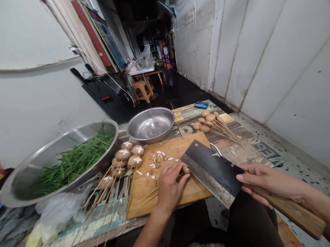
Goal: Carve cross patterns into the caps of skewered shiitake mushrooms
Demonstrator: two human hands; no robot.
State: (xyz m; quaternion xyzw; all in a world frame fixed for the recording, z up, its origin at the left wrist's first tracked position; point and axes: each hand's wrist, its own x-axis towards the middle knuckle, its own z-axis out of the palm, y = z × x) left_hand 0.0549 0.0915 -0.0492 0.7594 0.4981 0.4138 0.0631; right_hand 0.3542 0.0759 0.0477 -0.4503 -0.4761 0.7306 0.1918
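Observation:
My left hand (170, 184) rests on the wooden cutting board (169, 197), its fingers closed on a mushroom on skewers (185, 168); the sticks run out under the palm. My right hand (265, 182) grips the wooden handle of a dark cleaver (212, 171), whose blade sits tilted just right of that mushroom. Several cross-cut mushrooms on skewers (129, 157) lie off the board's left edge. Another bunch of skewered mushrooms (208, 122) lies on the table at the back right. White mushroom scraps (157, 159) are scattered on the board.
A large metal basin with green chives (69, 163) stands at the left. An empty metal bowl (151, 125) sits behind the board. A clear plastic bag (57, 210) lies at the front left, a blue object (201, 105) at the table's far edge. White walls close in on the right.

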